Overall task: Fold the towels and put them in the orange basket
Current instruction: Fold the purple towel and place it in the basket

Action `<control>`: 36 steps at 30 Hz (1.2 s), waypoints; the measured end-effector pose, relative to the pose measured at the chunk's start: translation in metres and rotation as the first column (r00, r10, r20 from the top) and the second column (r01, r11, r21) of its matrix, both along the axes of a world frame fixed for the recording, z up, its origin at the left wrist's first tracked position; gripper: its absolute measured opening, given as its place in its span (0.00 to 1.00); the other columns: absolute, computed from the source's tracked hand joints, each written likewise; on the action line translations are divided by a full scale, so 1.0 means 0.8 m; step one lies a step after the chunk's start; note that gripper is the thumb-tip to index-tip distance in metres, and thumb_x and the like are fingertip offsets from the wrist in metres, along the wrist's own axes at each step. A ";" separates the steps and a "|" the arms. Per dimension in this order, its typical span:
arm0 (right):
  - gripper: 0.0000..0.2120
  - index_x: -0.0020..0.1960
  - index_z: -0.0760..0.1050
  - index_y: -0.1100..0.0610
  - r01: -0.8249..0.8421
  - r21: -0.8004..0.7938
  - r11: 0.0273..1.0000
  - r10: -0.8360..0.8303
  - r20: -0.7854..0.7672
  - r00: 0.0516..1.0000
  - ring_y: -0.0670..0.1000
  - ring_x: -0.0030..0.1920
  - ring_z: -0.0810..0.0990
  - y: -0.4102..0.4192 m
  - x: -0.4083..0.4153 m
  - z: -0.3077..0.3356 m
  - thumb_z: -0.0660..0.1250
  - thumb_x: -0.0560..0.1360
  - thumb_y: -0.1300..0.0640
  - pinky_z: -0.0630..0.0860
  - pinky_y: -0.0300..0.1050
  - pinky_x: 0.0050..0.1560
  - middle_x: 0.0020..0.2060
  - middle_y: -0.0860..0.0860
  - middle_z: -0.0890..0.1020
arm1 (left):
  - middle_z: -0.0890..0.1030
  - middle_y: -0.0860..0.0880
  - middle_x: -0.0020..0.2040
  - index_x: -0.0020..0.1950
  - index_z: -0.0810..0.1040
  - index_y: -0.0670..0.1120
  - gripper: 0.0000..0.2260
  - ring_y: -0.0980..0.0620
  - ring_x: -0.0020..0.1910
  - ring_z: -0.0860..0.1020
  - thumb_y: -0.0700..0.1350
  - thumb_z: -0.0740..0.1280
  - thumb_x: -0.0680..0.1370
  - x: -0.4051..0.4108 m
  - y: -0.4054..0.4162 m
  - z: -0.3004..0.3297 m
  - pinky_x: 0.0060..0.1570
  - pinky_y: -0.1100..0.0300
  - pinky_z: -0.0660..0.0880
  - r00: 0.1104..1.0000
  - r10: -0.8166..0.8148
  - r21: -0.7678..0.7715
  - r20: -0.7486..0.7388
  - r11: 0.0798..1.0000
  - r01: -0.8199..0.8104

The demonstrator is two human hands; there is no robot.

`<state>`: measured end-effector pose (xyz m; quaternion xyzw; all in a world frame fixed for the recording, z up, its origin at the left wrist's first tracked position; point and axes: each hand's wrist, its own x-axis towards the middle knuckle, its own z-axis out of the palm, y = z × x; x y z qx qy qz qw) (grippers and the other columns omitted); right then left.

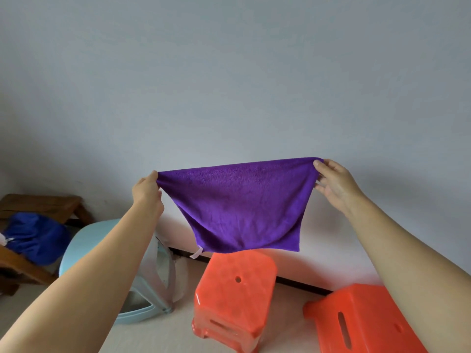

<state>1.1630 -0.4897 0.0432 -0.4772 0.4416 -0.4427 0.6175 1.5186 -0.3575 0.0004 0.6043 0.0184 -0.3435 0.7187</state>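
Two hands raised, left hand (146,187) and right hand (332,183) pinching purple towel (237,207) top corners, stretched between them

The towel (239,207) hangs between both hands, above two stools (235,291) on the floor (163,335); a basin (84,240) stands left.

Two orange stools (235,289) (362,319) standing by the wall, pale blue stool (153,284) sitting left, wooden bench (43,203) lying beyond
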 end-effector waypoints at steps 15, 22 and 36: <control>0.10 0.39 0.72 0.52 0.286 0.263 0.921 -0.284 -0.045 0.958 0.45 0.33 0.76 -0.037 -0.002 -0.129 0.62 0.78 0.61 0.73 0.42 0.40 0.28 0.43 0.80 | 0.73 0.51 0.36 0.39 0.71 0.48 0.09 0.55 0.35 0.71 0.45 0.63 0.78 -0.020 -0.069 -0.096 0.46 0.58 0.70 0.976 -0.182 0.092 -0.124 0.977 0.194; 0.10 0.40 0.72 0.52 0.313 0.294 0.903 -0.317 -0.035 0.948 0.46 0.38 0.76 -0.030 -0.005 -0.167 0.61 0.79 0.63 0.74 0.40 0.46 0.38 0.49 0.77 | 0.75 0.51 0.36 0.42 0.73 0.48 0.05 0.55 0.36 0.74 0.44 0.64 0.78 -0.023 -0.051 -0.148 0.44 0.62 0.72 0.965 -0.191 -0.091 -0.180 0.980 0.177; 0.11 0.37 0.73 0.56 0.318 0.453 0.833 -0.098 -0.445 0.890 0.50 0.38 0.69 0.112 -0.092 -0.351 0.60 0.76 0.66 0.66 0.46 0.48 0.35 0.53 0.72 | 0.77 0.53 0.31 0.37 0.72 0.48 0.12 0.56 0.39 0.73 0.41 0.60 0.80 -0.102 0.140 -0.309 0.49 0.61 0.66 0.925 -0.281 0.240 -0.255 0.908 0.342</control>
